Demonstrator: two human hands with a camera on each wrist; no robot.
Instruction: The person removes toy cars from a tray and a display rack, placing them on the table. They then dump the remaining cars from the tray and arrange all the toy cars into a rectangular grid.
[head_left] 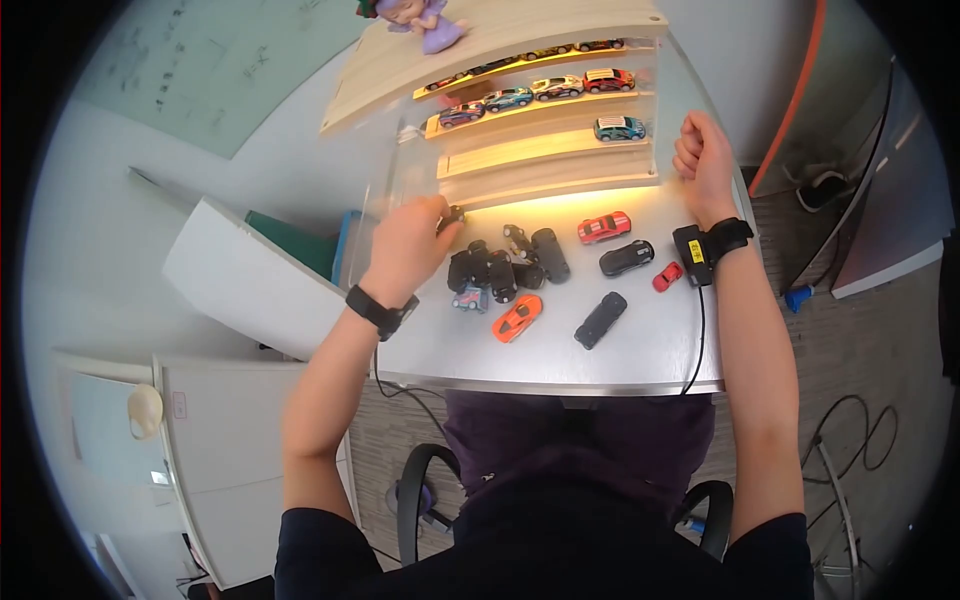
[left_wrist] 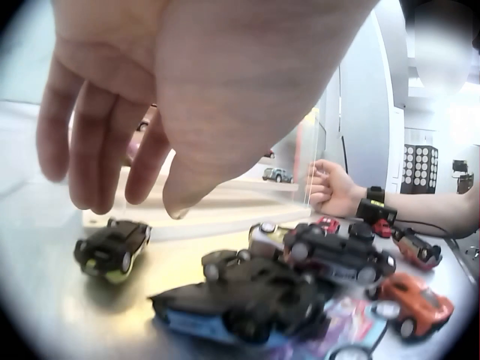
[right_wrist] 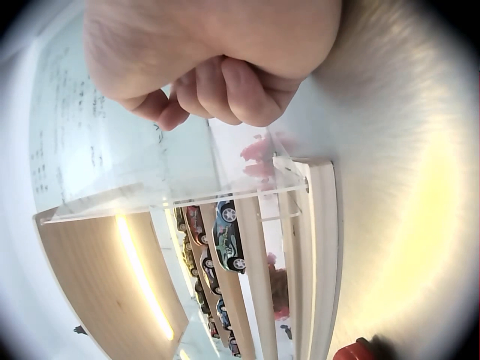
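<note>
My left hand [head_left: 405,240] reaches over the table's left side, close above a toy car [left_wrist: 112,250] that lies wheels up, dark underside showing. In the left wrist view its fingers [left_wrist: 94,154] hang downward, relaxed, above that car. Beside this hand is a heap of toy cars [head_left: 492,268], many overturned. An orange toy car [head_left: 517,318] lies by the heap. To the right of the display shelf, my right hand [head_left: 706,165] is held up with its fingers curled in and nothing in them.
A lit wooden display shelf [head_left: 545,160] stands at the back, with several toy cars on its upper tiers and a blue-green car [head_left: 619,127] below them. Red cars [head_left: 604,227] and dark cars [head_left: 626,258] lie right of the heap. A purple figurine [head_left: 430,25] tops the shelf.
</note>
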